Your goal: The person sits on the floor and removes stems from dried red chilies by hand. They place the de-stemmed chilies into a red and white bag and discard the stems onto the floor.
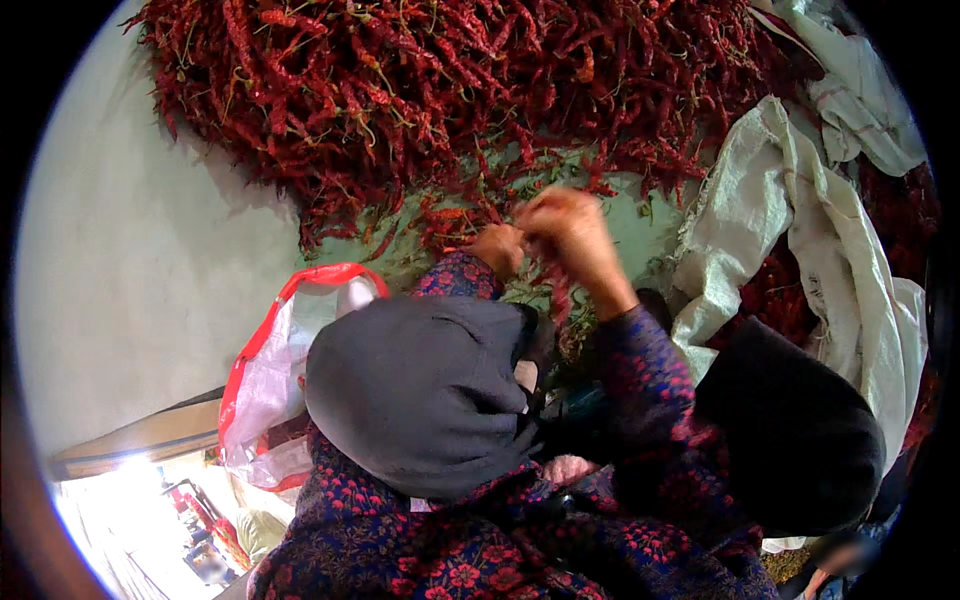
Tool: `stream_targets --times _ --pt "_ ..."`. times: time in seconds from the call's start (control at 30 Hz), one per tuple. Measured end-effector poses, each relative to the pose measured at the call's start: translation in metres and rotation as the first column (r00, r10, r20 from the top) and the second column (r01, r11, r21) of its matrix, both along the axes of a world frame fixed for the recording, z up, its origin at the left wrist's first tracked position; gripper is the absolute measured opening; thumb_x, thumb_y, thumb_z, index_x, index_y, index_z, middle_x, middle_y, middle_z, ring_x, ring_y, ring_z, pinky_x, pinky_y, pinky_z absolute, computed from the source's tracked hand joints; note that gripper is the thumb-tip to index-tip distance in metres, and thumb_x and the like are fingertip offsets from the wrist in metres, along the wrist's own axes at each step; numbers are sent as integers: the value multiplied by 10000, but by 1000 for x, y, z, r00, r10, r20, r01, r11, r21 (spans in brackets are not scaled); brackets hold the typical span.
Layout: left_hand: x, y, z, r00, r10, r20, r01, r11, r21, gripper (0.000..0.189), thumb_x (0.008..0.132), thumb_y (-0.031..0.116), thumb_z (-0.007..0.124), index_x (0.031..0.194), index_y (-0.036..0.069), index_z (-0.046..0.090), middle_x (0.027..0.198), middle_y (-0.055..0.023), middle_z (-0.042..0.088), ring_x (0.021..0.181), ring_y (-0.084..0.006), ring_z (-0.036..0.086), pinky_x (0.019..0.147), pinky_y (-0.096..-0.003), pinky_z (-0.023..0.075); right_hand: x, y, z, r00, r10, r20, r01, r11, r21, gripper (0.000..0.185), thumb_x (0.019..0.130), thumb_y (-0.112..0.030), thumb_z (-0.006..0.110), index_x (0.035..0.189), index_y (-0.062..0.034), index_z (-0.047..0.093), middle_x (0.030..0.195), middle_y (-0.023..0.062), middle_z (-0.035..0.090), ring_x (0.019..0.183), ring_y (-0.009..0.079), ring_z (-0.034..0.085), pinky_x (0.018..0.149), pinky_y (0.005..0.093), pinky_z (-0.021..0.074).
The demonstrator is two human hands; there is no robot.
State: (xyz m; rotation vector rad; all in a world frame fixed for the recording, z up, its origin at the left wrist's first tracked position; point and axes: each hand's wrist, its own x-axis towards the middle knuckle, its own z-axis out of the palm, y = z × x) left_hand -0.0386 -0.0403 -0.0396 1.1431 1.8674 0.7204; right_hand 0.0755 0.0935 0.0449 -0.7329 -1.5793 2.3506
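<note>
Floral sleeves lead to both of my hands, which meet just below a large heap of dried red chillies (420,82). My left hand (501,250) is curled, close against my right. Motion blurs my right hand (566,225); its fingers are bent, and reddish pieces show about them. What either hand grips is unclear. Blurred red chillies (559,289) show beneath my right hand, whether held or falling I cannot tell. Loose chillies (446,217) and stem bits (536,184) lie on the pale green surface around my hands.
A white sack with a red rim (266,330) stands open at the left. On the right, a white woven sack (750,195) holds red chillies (776,292). Grey cloth (420,390) and black cloth (795,435) cover rounded shapes below. Part of another person (844,559) shows bottom right.
</note>
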Motion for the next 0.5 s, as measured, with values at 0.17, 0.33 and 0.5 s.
stream_targets --times 0.17,0.33,0.5 --pt "36 8 11 808 -379 451 457 886 -73 364 666 -19 507 996 77 625 1025 -110 597 943 -244 572 798 -333 450 46 76 -28 903 -341 -261 166 837 -521 287 774 -106 618 1014 18 521 698 -25 465 565 49 385 468 178 318" --pt "15 29 22 968 -244 -60 235 964 -128 416 645 -87 438 986 67 619 962 -140 602 909 -292 582 791 -348 467 57 90 -38 784 -564 -260 229 652 -723 126 822 -100 571 750 -70 473 614 -50 355 515 43 320 435 188 266" --pt "5 52 17 941 26 -338 -24 1000 11 348 681 -68 453 947 77 625 848 -144 590 795 -308 582 715 -378 473 54 90 -57 767 -601 -224 240 594 -768 252 848 -117 552 659 -120 386 560 -62 308 463 42 271 413 196 256"
